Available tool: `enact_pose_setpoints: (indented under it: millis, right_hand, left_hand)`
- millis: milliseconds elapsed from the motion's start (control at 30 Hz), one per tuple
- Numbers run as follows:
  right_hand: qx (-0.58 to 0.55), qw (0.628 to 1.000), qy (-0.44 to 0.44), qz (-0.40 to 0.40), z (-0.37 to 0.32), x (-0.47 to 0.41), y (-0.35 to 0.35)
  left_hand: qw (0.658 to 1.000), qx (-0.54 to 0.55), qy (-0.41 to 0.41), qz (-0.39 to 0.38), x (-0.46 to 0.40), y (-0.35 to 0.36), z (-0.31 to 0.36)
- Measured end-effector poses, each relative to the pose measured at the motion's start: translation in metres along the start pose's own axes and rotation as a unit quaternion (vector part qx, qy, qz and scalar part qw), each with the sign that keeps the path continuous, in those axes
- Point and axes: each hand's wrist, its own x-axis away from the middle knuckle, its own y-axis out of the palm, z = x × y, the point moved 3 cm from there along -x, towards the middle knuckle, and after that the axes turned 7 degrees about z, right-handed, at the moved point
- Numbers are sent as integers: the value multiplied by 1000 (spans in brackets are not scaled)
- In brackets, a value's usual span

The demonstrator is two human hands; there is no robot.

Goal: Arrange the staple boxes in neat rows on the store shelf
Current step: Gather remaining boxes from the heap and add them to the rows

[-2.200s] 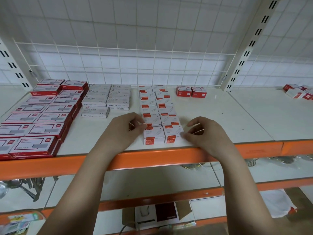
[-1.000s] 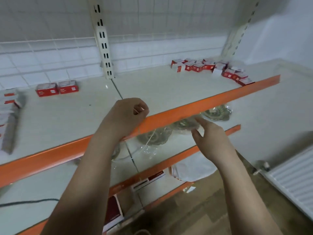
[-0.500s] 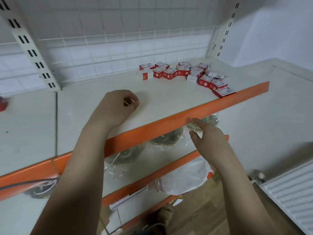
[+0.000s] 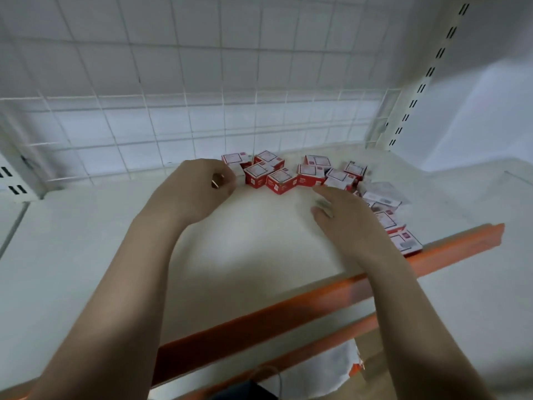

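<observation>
- Shelf (image 4: 259,243): a white board with an orange front edge (image 4: 288,316), backed by a white wire grid (image 4: 184,116); a slotted upright (image 4: 427,76) stood at the rear right.
- Boxes (image 4: 281,180): small red-and-white staple boxes lay in a loose, unaligned heap at the rear right of the shelf, close to the grid. Several sat at odd angles, some touching. A further string of boxes ran from the heap toward the front edge, where the last one (image 4: 405,241) lay just beside the orange strip.
- Left hand (image 4: 196,192): reached over the shelf with fingers curled inward, its fingertips just beside the leftmost boxes of the heap. A small pale object showed between thumb and fingers; motion blur left it unclear what it was, or whether anything was truly gripped.
- Right hand (image 4: 343,215): hovered palm down, fingers extended and loosely spread, holding nothing. Its fingertips pointed at the front of the heap, near but apart from the closest box; its wrist covered part of the string of boxes.
- Lower shelf (image 4: 314,339): a second orange edge showed below the first.
</observation>
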Motion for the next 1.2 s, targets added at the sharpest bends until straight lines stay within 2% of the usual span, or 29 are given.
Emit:
enact_pose_setpoints:
  millis: [133,367,533,633,733,1000,1200]
  right_hand:
    - [17,998,-50,-24,-1,-48,5]
    - [78,973,-151,-153,-7,-105,31]
    - [69,970,-190,-135,0,-115,35]
    - [57,969,-195,-137,4,-112,33]
    - [14,973,-192,-130,7,-103,22]
    - [-115,976,-170,-65,30,-79,-4]
    - [-185,963,-178,-81,24,-62,6]
  left_hand:
    - [999,-18,-33,-7,-2,4,-2]
    - [996,-19,-87,30,-20,9,4]
    - [989,-74,-123,38,-37,21,-13]
    - [983,-106,-153,-1,-49,34,-20]
    - [984,-85,-153,-36,-55,50,-22]
    - [978,-72,-189,56,-41,54,-23]
    - [965,-40,-198,167,11,30,-9]
